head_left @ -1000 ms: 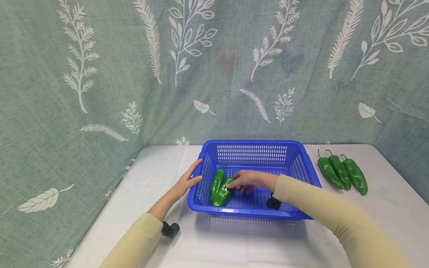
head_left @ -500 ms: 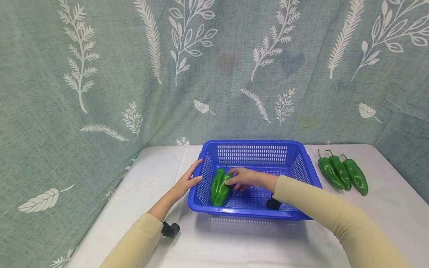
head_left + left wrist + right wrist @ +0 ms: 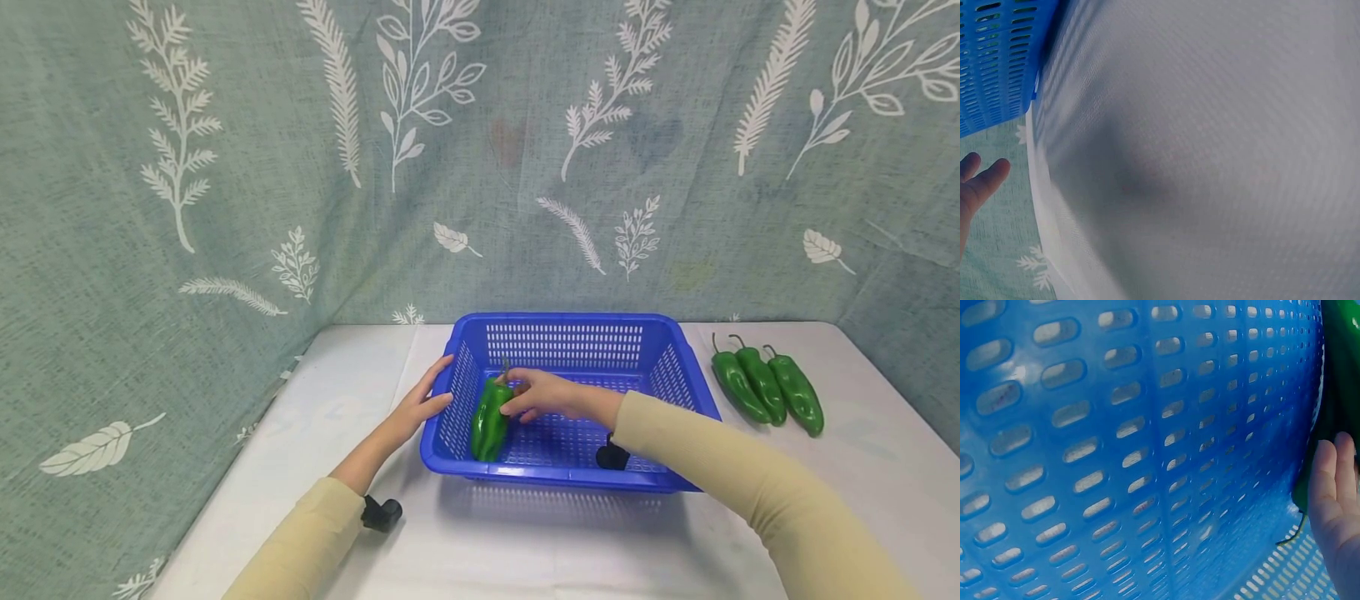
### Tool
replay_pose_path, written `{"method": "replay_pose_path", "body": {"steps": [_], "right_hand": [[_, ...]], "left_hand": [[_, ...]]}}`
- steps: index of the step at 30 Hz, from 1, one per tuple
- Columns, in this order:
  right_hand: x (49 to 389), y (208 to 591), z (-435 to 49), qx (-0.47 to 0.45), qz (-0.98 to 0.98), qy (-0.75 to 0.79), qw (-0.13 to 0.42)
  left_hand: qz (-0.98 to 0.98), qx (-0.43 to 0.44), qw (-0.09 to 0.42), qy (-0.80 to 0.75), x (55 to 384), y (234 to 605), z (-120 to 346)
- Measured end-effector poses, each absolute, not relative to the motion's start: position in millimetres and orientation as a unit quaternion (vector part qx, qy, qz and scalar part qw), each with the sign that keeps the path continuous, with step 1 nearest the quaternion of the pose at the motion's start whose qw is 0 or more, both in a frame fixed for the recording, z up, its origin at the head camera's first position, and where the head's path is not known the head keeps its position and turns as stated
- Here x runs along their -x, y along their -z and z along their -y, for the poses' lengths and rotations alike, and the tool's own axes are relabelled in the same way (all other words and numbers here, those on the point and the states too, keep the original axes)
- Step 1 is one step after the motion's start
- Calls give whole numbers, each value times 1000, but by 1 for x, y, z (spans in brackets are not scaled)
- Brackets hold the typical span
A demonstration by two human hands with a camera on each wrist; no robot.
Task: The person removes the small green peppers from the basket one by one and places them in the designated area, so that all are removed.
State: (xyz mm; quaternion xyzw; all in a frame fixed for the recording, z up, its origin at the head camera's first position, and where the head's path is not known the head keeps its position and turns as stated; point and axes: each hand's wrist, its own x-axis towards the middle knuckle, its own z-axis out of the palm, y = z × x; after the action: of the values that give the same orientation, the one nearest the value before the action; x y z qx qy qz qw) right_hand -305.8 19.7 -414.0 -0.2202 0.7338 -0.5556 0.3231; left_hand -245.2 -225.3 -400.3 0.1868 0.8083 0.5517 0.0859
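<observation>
While 2 peppers (image 3: 493, 429) lie side by side near the left wall of the basket (image 3: 566, 475), stems at the far end, the right hand (image 3: 543, 394) touches the right pepper near its stem end, thumb and forefinger spread; the right wrist view shows 2 fairly straight fingers against it, and no pinch. For what looks like a sideways nudge, light pressure along its length should keep the pepper straight; pushing at the stem end alone may swivel it, and the glossy skin may slip. The left hand (image 3: 411, 410), fingers and thumb spread, is at the left rim; I cannot tell how firmly it touches. Right of the basket, 3 more peppers (image 3: 761, 387) lie close together on the white table (image 3: 337, 392). Behind hangs a grey-green curtain (image 3: 360, 275) with white leaf prints
</observation>
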Motion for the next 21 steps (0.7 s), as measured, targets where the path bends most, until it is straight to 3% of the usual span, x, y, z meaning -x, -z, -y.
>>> {"method": "replay_pose_path", "body": {"steps": [21], "right_hand": [[304,411,-18,315,-653,591,354]], "left_hand": [[-812,-186,78,-547,245,401,225]]}}
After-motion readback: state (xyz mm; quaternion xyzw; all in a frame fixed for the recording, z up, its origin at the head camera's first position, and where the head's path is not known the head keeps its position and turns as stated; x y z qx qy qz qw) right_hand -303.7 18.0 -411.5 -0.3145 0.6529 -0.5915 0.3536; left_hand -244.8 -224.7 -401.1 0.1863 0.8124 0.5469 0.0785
